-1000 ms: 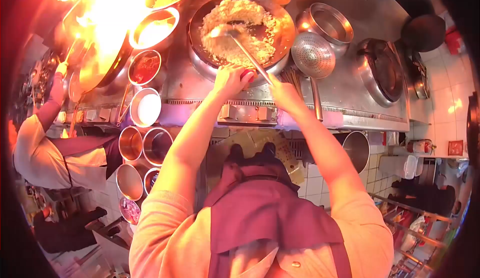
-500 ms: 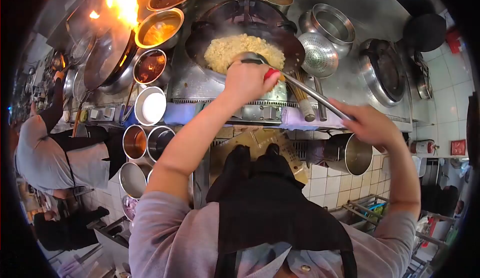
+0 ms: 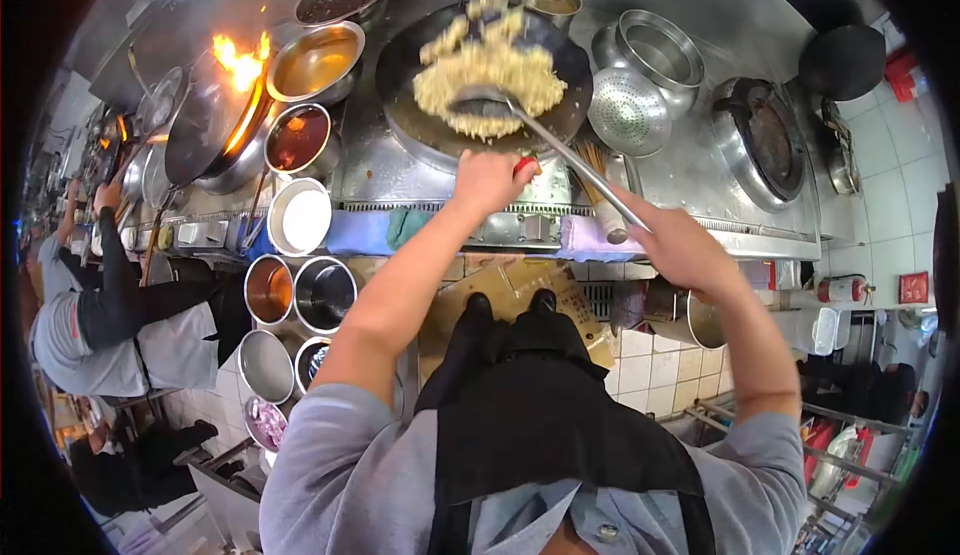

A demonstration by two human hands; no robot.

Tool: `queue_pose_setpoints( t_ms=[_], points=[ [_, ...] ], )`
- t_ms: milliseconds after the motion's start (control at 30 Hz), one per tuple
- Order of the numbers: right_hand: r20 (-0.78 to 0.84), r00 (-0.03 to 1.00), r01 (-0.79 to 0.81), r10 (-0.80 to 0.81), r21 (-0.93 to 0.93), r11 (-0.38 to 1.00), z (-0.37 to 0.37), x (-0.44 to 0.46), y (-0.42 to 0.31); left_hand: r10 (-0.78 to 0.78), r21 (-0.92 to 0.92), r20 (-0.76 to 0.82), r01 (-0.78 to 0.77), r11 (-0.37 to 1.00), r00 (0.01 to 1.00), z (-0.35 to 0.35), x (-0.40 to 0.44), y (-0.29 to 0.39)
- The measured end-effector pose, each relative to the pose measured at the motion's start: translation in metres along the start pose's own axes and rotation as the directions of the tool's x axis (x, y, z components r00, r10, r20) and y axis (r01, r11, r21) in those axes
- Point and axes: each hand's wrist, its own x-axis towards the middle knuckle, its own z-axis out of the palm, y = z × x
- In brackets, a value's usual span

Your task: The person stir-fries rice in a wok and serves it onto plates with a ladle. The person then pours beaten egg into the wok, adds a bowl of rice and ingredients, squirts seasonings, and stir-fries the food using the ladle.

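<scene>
My left hand [image 3: 488, 181] is closed at the near edge of the dark wok [image 3: 396, 95], around its handle; a bit of red shows by the thumb. Yellowish fried rice [image 3: 535, 80] fills the wok, with clumps flying up at the far side. In my right hand [image 3: 675, 243] is the end of a long-handled metal ladle [image 3: 570, 158]. The ladle's bowl rests in the rice, near the wok's middle.
A perforated strainer [image 3: 628, 113] and metal bowl [image 3: 660, 48] stand right of the wok. Sauce bowls [image 3: 298, 140] line its left. Flames [image 3: 242, 63] rise from another wok [image 3: 205, 125]. A co-worker [image 3: 90, 330] stands at left.
The wok has tipped toward me and rice has been thrown up at its far side. My right hand has moved left and slightly down with the ladle. The flames at left have shrunk.
</scene>
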Motion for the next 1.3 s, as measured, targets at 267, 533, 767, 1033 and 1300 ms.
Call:
queue_pose_setpoints(
  t_ms=[267,533,767,1033,1300],
  points=[
    [0.096,0.995,-0.026,0.04,-0.139,0.99,-0.025,0.017,0.001,0.17,0.064,-0.152,-0.162,0.985,0.974,-0.025,0.025,0.008],
    [-0.305,0.944,0.094,-0.127,-0.121,0.988,0.038,0.098,-0.001,0.171,0.089,-0.034,-0.168,0.982,0.985,0.007,-0.036,0.012],
    [-0.143,0.955,0.06,-0.26,0.952,-0.3,0.033,0.076,-0.031,0.143,0.084,-0.232,-0.127,0.988,0.962,0.025,0.028,-0.042],
    [-0.879,0.47,0.883,-0.087,0.468,0.038,-0.078,0.276,-0.025,0.029,0.02,-0.197,-0.025,0.999,0.98,0.039,0.036,-0.049],
    [-0.912,0.41,0.909,0.026,0.411,0.065,-0.188,0.244,-0.047,0.0,-0.032,-0.165,-0.005,0.999,0.986,0.047,0.039,-0.065]
  ],
)
